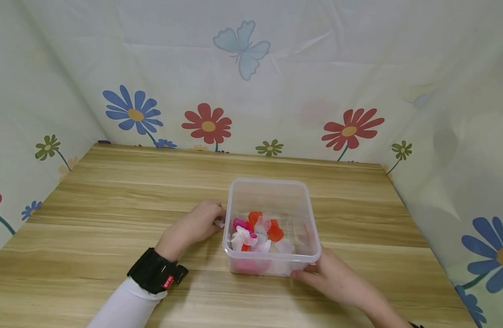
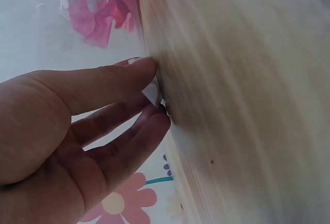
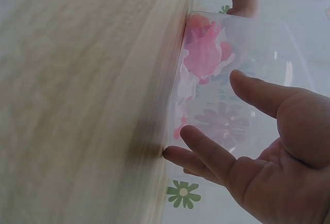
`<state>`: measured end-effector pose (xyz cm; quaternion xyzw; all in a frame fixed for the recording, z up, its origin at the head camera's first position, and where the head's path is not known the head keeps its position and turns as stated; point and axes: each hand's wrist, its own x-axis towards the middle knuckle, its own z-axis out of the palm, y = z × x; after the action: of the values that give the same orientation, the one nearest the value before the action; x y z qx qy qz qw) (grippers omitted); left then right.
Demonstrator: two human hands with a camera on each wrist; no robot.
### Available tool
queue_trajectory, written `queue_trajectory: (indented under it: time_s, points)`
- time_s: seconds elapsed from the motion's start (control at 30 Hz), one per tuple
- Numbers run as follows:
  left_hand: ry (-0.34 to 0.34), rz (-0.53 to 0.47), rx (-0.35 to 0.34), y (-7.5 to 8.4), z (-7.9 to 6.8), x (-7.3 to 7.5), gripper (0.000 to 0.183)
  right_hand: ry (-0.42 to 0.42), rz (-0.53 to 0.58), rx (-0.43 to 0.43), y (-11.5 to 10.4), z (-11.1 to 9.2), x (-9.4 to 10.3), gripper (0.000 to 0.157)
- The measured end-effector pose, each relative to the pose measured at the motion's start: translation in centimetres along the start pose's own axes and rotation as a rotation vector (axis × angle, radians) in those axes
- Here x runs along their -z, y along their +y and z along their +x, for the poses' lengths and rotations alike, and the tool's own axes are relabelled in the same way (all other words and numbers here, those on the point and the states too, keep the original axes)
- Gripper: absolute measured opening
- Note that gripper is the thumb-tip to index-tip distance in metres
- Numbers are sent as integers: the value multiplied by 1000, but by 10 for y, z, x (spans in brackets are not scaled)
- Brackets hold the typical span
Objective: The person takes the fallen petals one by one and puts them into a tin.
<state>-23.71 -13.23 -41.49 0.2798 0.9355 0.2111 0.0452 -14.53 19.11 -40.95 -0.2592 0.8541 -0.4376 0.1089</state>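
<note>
A clear plastic box (image 1: 272, 263) stands on the wooden table, with several red, pink and white petals (image 1: 274, 231) lying on its bottom. Just outside its left wall, my left hand (image 1: 196, 223) is low at the tabletop. Between that hand's thumb and fingers I see a small whitish petal (image 2: 152, 93), pinched and partly hidden. My right hand (image 1: 337, 278) is at the box's near right corner. Its thumb and fingers (image 3: 209, 152) are spread and fairly straight alongside the clear wall.
The wooden table (image 1: 124, 191) reaches back to a pale cloth backdrop (image 1: 161, 59) printed with flowers and a butterfly. Cloth also hangs along the left and right sides. A black band (image 1: 155, 271) circles my left wrist over a white sleeve (image 1: 126, 305).
</note>
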Motion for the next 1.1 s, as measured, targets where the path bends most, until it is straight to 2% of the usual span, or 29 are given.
queue_trajectory:
  time_s: [0.13,0.23,0.43,0.7,0.9,1.1]
  points:
    - [4,-18,-19,-2,0,1,14,-4,9,1,0,0,0,70]
    - [14,-30,6,-2,-1,4,16,-6,10,-2,0,0,0,69]
    - [51,-35,104,2,-4,15,13,-5,14,4,0,0,-1,69]
    - [132,-20,115,3,-6,26,9,-7,7,-16,-2,0,0,75]
    - [247,-20,149,8,-7,34,9,-8,14,-12,-1,0,0,79]
    - [395,-30,136,19,-11,42,10,1,-9,-7,-1,0,-1,84]
